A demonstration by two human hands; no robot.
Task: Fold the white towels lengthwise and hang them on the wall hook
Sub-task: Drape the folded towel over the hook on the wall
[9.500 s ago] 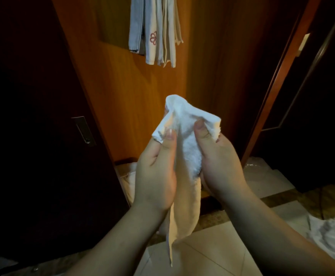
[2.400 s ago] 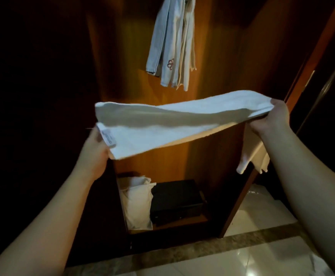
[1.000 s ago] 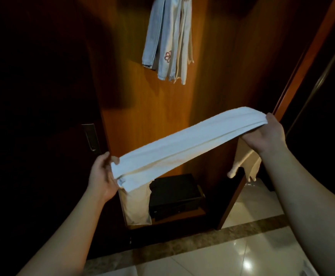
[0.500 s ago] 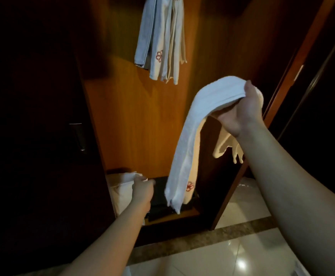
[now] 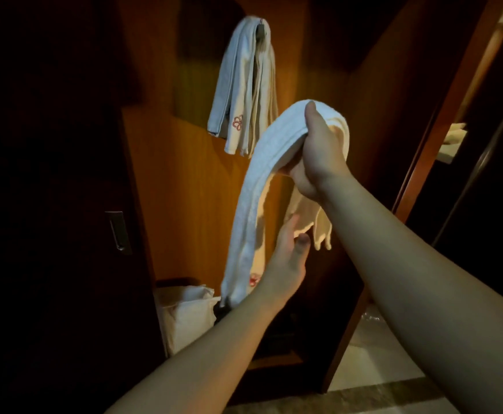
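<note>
A white towel (image 5: 253,198), folded into a long narrow strip, drapes over my right hand (image 5: 319,153), which grips it at its middle so both ends hang down. My left hand (image 5: 287,264) is raised with straight fingers beside the hanging part, just under the shorter end. Whether it touches the cloth I cannot tell. Above and to the left, several folded white towels (image 5: 244,88) with a red flower mark hang from the wall hook (image 5: 260,28) on the wooden panel.
A dark door with a metal recessed handle (image 5: 117,231) stands at the left. A white bag (image 5: 187,315) sits low in the wooden niche. A wooden door frame (image 5: 441,121) runs up the right side. Pale floor tiles (image 5: 373,366) lie at the bottom right.
My left hand let go of the towel's end, dropped, then rose to the hanging strip. My right hand lifted the towel's middle toward the hook. The view tilted upward, showing the hook.
</note>
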